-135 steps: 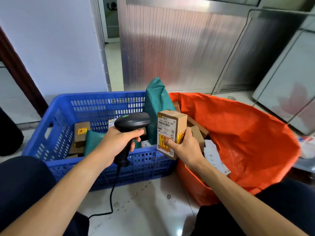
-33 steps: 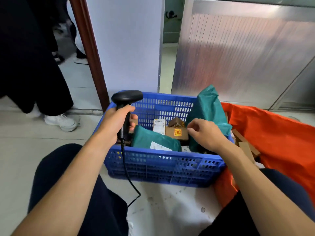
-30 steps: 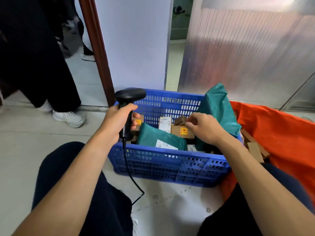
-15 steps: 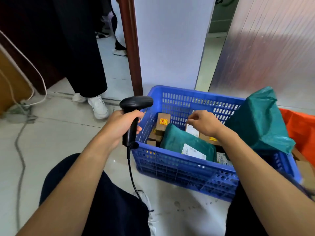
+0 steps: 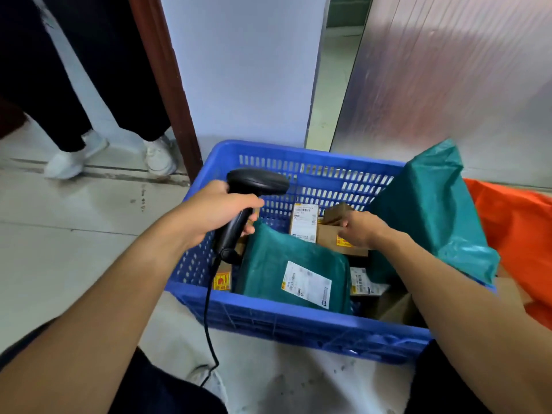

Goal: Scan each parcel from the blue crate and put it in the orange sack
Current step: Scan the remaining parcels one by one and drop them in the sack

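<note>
Down on the floor by the knees sits the blue crate (image 5: pixel 298 321), with a flat teal mailer (image 5: pixel 286 264) lying against its near wall. Over it the left hand (image 5: pixel 209 210) is wrapped round the black scanner (image 5: pixel 248 201), while the right hand (image 5: pixel 363 231) has its fingers curled onto a small brown parcel (image 5: pixel 331 234) inside the crate, beside a white-labelled box (image 5: pixel 304 222). Off right a big teal bag (image 5: pixel 430 210) leans on the rim next to the orange sack (image 5: pixel 513 222), and further back someone's white shoes (image 5: pixel 65 162) stand by the door frame.
</note>
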{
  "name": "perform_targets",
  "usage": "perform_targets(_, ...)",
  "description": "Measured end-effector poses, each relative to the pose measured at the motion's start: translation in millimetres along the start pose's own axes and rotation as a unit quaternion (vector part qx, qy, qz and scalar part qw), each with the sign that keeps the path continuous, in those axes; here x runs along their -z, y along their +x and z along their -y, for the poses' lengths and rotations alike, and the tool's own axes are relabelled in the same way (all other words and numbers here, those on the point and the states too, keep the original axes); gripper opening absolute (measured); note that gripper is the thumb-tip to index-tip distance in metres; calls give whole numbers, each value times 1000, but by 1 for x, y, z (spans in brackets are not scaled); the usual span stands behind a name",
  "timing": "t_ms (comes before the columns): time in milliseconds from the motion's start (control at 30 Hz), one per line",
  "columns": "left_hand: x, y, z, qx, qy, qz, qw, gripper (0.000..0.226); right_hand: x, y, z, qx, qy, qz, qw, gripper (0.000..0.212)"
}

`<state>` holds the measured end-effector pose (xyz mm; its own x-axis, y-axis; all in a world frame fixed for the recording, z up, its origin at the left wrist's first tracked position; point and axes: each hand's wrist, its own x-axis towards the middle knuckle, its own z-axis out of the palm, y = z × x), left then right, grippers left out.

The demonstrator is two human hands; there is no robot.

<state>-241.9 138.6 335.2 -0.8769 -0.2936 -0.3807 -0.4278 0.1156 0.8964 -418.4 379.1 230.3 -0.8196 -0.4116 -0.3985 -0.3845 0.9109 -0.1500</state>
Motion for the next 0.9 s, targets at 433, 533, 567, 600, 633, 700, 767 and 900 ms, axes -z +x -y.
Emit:
perform_targets(433,-19,39,1,31,-17,-56,998,16,-61,68,-49,-32,-13,64,997,62)
perform_targets(533,-14,40,4,33,-24,-64,997,16,-70,78,-49,-24,-25,57,998,65)
perform_targets(567,-13,40,4,34,-30,-65,997,16,-74,80,-49,-25,-37,54,998,66)
perform_targets(600,-11,40,4,37,-34,-65,997,16,-78,82,-49,-24,-54,51,997,67)
perform_targets(633,-11,41,5,39,-33,-66,997,16,-83,84,-49,-20,-79,44,996,66)
perform_targets(700,-10,42,4,44,-26,-66,997,19,-93,89,-48,0,-138,31,990,65)
perform_targets(767,-10,43,4,46,-25,-61,997,24,-102,92,-46,14,-175,22,984,69)
perform_targets(900,-9,43,4,44,-12,-55,997,31,-109,95,-51,6,-229,-2,973,78)
